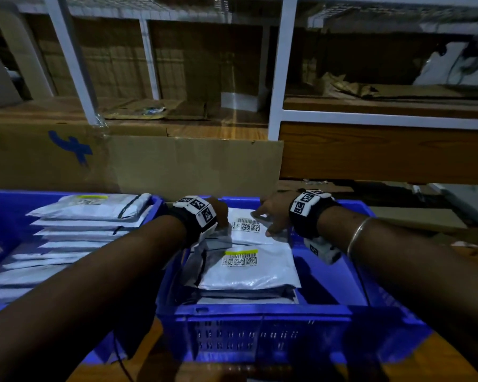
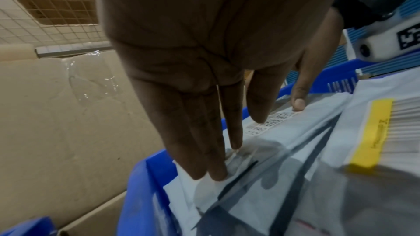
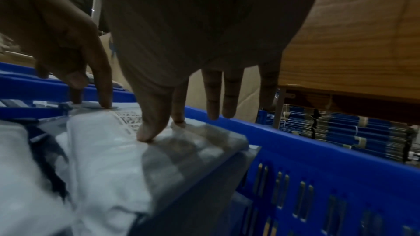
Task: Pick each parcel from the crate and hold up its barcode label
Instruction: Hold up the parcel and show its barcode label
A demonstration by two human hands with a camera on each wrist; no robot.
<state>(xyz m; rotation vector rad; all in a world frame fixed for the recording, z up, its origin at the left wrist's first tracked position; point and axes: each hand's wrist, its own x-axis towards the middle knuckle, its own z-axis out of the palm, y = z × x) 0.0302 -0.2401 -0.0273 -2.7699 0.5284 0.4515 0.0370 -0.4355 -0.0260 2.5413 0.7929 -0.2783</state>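
Both hands reach into the blue crate (image 1: 260, 312) on the right, which holds a stack of white poly-mailer parcels. The far parcel (image 1: 249, 230) lies at the back of the crate with its barcode label (image 1: 245, 224) facing up, and both hands are on it. The left hand (image 1: 218, 213) has its fingers (image 2: 204, 141) straight and close together, tips resting on the parcel's left edge by the crate wall. The right hand (image 1: 273, 216) is spread wide, thumb and index fingertip (image 3: 147, 132) pressing down on the parcel's right side just beside the label, the other fingers hanging straight over the crate rim; nothing is gripped. A nearer parcel (image 1: 249, 268) with a yellow strip above its barcode lies on top of the stack in front. A second blue crate (image 1: 0, 216) to the left holds a row of overlapping white parcels (image 1: 80, 230). Cardboard boxes (image 1: 149, 161) and white shelving (image 1: 279, 78) stand behind
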